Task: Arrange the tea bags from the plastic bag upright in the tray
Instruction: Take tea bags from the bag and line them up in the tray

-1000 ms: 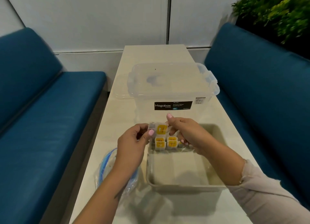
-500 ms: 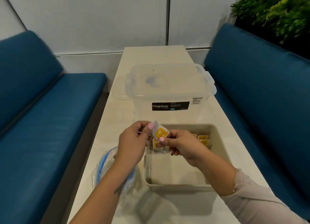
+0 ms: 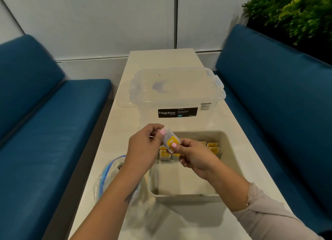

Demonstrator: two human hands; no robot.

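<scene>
One tea bag [image 3: 170,141], clear-wrapped with a yellow label, is held in the air over the far left corner of the tray [image 3: 231,160], tilted. Both hands grip it. The left hand [image 3: 143,148] has its fingers curled, thumb and forefinger pinching the bag's upper left edge. The right hand [image 3: 194,155] pinches the lower right edge at the yellow label, with the remaining fingers curled beneath.

One beige rectangular tray stands on the table [image 3: 115,139], near the person. Tea bags stand upright along its far wall in two clusters. The left cluster [image 3: 164,153] sits below the held bag and shows at least three yellow labels; the hands hide part of it, so the count cannot be confirmed. The right cluster [image 3: 212,148] shows about four labels, packed close; the exact number cannot be told.

One plastic bag [image 3: 111,173] with a blue zip edge lies on the table just left of the tray, under the left forearm. Its contents are not legible.

One clear lidded storage box [image 3: 177,94] labelled "Megabox" stands beyond the tray. One separate clear lid [image 3: 124,97] lies flat at its left. Two blue benches flank the table: left [image 3: 45,132], right [image 3: 278,114]. One green plant [image 3: 294,11] stands upper right.
</scene>
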